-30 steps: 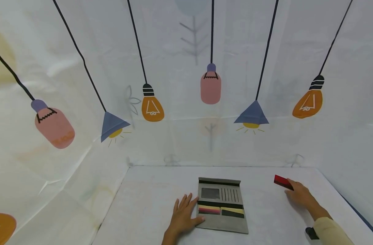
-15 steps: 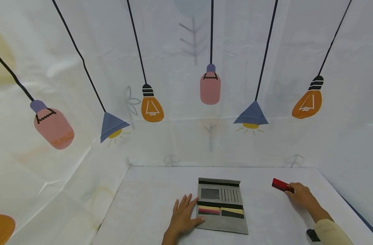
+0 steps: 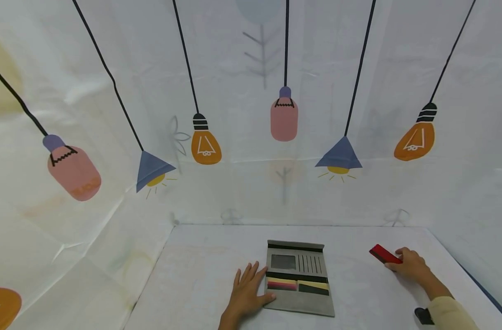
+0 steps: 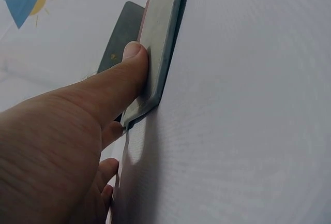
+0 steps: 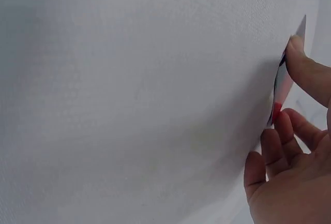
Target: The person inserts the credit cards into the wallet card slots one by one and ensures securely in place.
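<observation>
An opened grey card wallet (image 3: pixel 300 303) lies flat on the white table, with a window pocket, slots, and red and black cards with yellow edges in its lower pockets. My left hand (image 3: pixel 245 293) rests at its left edge, fingers spread. In the left wrist view, the thumb (image 4: pixel 135 61) presses on the wallet's face (image 4: pixel 163 38). Off to the right, my right hand (image 3: pixel 415 266) pinches a red card (image 3: pixel 383 253) with a dark stripe. In the right wrist view the card (image 5: pixel 283 87) appears nearly edge-on between thumb and fingers.
The white table (image 3: pixel 201 266) meets a white sheet wall (image 3: pixel 242 192) printed with hanging lamps and bulbs. Beside the right sleeve (image 3: pixel 450 311) a small black object (image 3: pixel 423 316) shows. The wallet lies between the two hands.
My right hand has shifted slightly right and toward me, and the red card in it now tilts more steeply. The left hand and the wallet stay where they were.
</observation>
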Available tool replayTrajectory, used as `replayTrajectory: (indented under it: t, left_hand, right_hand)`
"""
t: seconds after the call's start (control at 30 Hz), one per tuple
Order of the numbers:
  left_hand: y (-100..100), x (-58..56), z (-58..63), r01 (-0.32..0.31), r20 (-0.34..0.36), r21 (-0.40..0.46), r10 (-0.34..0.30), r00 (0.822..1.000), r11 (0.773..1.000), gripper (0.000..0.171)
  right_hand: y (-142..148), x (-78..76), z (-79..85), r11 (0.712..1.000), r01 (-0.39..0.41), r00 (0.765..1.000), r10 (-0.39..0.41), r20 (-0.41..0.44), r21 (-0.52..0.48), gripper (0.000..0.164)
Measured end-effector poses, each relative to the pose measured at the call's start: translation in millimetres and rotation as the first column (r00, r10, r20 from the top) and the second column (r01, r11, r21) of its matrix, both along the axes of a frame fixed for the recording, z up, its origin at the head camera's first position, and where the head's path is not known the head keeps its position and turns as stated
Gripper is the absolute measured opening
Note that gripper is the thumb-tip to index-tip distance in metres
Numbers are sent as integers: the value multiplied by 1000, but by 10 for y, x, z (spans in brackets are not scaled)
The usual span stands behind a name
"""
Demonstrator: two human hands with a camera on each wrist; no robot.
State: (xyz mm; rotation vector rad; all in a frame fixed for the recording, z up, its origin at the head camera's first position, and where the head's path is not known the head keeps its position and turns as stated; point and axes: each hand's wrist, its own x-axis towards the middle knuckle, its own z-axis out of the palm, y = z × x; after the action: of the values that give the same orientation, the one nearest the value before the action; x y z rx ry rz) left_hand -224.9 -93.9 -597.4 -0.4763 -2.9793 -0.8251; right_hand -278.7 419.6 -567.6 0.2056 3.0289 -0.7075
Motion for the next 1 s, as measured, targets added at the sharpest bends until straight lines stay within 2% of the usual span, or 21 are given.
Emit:
replayTrajectory:
  t: [0.1,0.2,0.3,0.5,0.67,0.8,1.0]
  left_hand:
    - [4,2,6,1,-5,-1,-1,1000,1000,79]
    - [2,2,5,5,-13,-6,-5,1000,1000,79]
    - [-2,5,1,7,-15,-9,-7,1000,1000,79]
    - [-8,15,7,10,-5,1,-10,1000,1000,79]
    - [-12,6,9,15,-10,12,-15,1000,1000,78]
    - [-13,-6,-2,18,-21,5,-18,1000,1000,79]
    - [-16,-20,-24,24,-29,2,-24,999,1000,78]
  right_hand:
    - [1,27,9,1000,7,1000,-7,-4,-8,94]
    - [-5,51,13,1000,10,999,-10,-45,-2,89]
    - [-14,67,5,999,-11,997,8,-72,-40,80]
    - [-41,93,-35,995,-8,999,5,-33,-102,76]
    - [-84,161,-24,996,-13,989,-1,-150,-91,58]
    - [-143,222,-30,985,1,972,-42,-230,-175,48]
    - [-285,279,-77,953,5,946,-103,-308,-304,53]
